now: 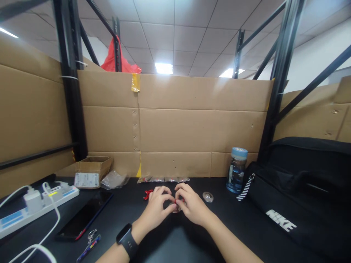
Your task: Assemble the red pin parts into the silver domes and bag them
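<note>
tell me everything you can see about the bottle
The bottle is see-through, looks like plastic or glass, with a light blue lid on top, pale markings on its side and a blue tint towards the base. It stands upright on the black table, before the cardboard and just left of the black bag; whether it touches the bag is unclear. Neither hand touches it.

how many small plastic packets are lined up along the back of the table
4 visible, in a row at the foot of the cardboard wall: leftmost packet, second packet, third packet, rightmost packet. Any tucked behind these would be hidden.
</note>
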Motion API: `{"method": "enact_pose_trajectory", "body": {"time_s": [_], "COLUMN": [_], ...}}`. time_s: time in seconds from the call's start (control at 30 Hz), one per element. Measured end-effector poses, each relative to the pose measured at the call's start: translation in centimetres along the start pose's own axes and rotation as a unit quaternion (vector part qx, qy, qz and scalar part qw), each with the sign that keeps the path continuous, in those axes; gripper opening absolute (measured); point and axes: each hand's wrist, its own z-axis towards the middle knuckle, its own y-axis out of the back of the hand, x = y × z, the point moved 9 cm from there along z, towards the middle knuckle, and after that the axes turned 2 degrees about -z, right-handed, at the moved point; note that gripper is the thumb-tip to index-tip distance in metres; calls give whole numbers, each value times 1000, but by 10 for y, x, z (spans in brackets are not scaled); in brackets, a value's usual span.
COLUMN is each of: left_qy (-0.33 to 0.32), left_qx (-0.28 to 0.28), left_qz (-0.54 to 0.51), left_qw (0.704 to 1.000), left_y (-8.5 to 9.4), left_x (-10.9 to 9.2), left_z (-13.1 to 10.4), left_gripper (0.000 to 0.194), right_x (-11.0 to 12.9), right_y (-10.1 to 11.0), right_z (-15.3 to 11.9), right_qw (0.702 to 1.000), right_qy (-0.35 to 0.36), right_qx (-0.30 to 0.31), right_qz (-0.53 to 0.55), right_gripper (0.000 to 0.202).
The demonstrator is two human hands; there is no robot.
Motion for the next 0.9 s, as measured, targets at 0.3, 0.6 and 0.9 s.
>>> {"method": "enact_pose_trajectory", "body": {"time_s": [0.3, 0.6, 0.9], "left_qy": [-12, 11, 20], "left_qx": [-13, -31, -21], "left_qz": [16, 43, 50], "left_qw": [1000, 999, 998], "left_y": [2, 19, 17], "left_x": [0, 6, 12], "left_z": [0, 2, 3], "left_gripper": [12, 9, 8], "right_x": [14, -46, -73], "right_y": [-5, 12, -7], "right_z": [1, -6, -13], "right_qw": [999, 976, 972], "right_qy": [28, -113, -144], "right_qx": [12, 81, 158], "right_qz": [-22, -167, -101], "right_gripper": [12, 20, 11]}}
